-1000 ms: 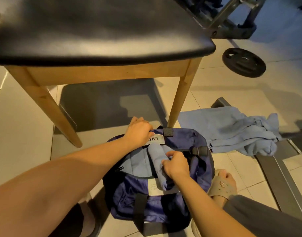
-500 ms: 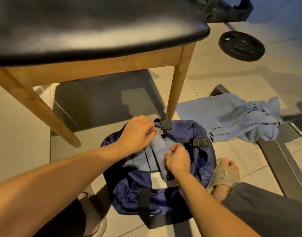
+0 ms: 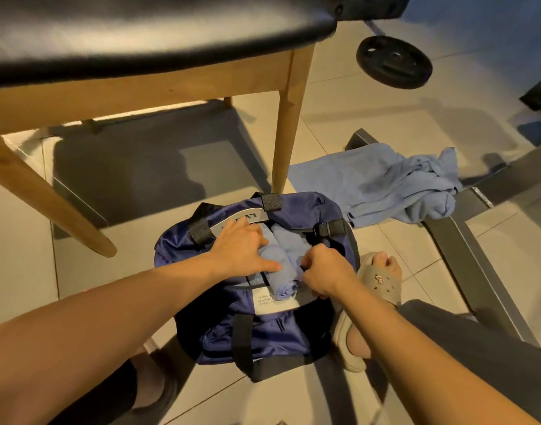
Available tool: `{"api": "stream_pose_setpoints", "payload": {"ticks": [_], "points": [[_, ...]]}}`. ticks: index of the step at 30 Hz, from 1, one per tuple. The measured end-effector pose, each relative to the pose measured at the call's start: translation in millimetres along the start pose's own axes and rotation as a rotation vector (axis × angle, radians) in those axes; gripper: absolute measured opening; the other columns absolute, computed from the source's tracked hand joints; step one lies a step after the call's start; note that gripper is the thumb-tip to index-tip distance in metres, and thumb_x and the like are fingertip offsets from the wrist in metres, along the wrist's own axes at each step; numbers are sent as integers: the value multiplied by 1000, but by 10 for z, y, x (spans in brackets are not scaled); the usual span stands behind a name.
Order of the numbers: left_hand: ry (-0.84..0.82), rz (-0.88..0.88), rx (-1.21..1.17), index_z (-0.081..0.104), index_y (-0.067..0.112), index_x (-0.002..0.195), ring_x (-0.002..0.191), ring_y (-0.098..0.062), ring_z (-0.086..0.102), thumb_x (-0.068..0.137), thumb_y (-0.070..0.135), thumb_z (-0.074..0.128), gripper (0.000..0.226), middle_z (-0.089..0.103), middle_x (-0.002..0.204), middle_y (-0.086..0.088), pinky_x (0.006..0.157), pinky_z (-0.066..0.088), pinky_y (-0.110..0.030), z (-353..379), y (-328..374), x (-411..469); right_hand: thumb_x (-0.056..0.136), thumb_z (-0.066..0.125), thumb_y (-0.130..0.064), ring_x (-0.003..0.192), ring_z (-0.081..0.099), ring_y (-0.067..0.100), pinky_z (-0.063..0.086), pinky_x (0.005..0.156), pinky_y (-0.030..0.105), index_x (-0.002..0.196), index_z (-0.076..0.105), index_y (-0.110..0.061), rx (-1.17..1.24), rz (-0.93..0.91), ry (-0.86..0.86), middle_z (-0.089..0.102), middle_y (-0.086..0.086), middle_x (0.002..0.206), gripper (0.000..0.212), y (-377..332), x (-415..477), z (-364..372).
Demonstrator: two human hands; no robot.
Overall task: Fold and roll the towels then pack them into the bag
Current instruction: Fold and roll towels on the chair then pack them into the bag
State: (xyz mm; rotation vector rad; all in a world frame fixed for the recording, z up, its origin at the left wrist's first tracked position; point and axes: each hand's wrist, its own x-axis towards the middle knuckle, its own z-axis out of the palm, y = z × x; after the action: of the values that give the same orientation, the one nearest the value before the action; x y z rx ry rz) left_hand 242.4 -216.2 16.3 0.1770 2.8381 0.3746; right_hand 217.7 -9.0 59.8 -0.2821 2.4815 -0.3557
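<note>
left grip [image 3: 241, 250] flat, fingers straight, pressing down on the roll [image 3: 283, 280] in the bag [image 3: 263, 335] mouth. right grip [image 3: 324, 271] curled tight at the mouth's right edge, just beside the roll; looks pinched on the bag rim, can't tell if zip or fabric. Bag sits open on the floor [image 3: 370, 118] by the chair leg [image 3: 286, 133]. second roll [image 3: 290, 240] lies beside the first, further in. loose towel [image 3: 385, 185] crumpled on the floor right of the bag, not folded yet. Risks, my guess: near end of the roll pokes over the rim, so easing off could let it spring up and unroll; closing the rim now could snag towel in the zip; soft bag could slump and spill the rolls
</note>
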Motion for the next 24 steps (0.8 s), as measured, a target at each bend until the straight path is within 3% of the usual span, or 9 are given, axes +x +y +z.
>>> {"api": "stream_pose_setpoints", "payload": {"ticks": [2, 5, 8, 11, 15, 18, 21, 24], "points": [[11, 1, 42, 78, 23, 91, 92, -21, 42, 54, 98, 32, 95, 63, 96, 5, 85, 33, -39, -23, 17, 11, 84, 69, -20, 80, 68, 36, 58, 67, 40, 79, 65, -13, -35, -42, -7, 69, 13, 81, 9, 21, -48, 35], [19, -9, 89, 71, 24, 72, 88, -21, 41, 58, 97, 42, 81, 60, 84, 4, 78, 29, -38, -64, 66, 19, 82, 75, -18, 86, 70, 26, 54, 69, 35, 85, 79, -11, -34, -78, -38, 76, 9, 89, 8, 108, -112, 22], [7, -34, 131, 55, 21, 60, 89, -21, 39, 64, 91, 56, 70, 53, 78, 4, 77, 25, -38, -114, 180, -5, 86, 66, -3, 67, 64, 0, 45, 67, 21, 87, 81, -8, 17, -116, -135, 74, -4, 77, 16, 248, -186, -67], [-10, -75, 200, 65, 17, 79, 104, -25, 45, 71, 87, 56, 70, 59, 91, 0, 91, 31, -42, -140, 288, -21, 86, 66, 7, 59, 60, -10, 44, 63, 7, 83, 79, -6, 150, -165, -297, 67, -10, 74, 19, 353, -253, -186], [3, -45, 326, 72, 14, 96, 111, -27, 47, 79, 83, 51, 75, 66, 98, -4, 99, 32, -42, -57, 376, -108, 87, 67, 7, 79, 65, 6, 53, 79, 22, 81, 78, -16, 264, -196, -447, 73, -1, 89, 26, 481, -292, -318], [23, -21, 287, 73, 16, 93, 109, -26, 47, 79, 81, 53, 70, 65, 92, -2, 97, 32, -41, -8, 369, -154, 91, 63, 2, 74, 63, 7, 53, 74, 23, 79, 75, -17, 269, -181, -277, 72, -4, 80, 26, 475, -258, -357], [32, 24, 149, 73, 20, 84, 102, -24, 48, 77, 75, 63, 56, 59, 81, 2, 86, 34, -38, -64, 226, -125, 93, 57, -4, 71, 60, 7, 48, 69, 24, 78, 70, -17, 152, -211, -102, 69, -5, 77, 24, 336, -184, -208], [67, 218, 127, 75, 26, 110, 104, -22, 51, 78, 61, 71, 47, 69, 107, 5, 87, 40, -36, -33, 30, -118, 93, 54, -8, 79, 63, 22, 50, 70, 34, 76, 61, -21, 68, -206, 14, 68, 0, 79, 23, 251, -85, 29]]}}
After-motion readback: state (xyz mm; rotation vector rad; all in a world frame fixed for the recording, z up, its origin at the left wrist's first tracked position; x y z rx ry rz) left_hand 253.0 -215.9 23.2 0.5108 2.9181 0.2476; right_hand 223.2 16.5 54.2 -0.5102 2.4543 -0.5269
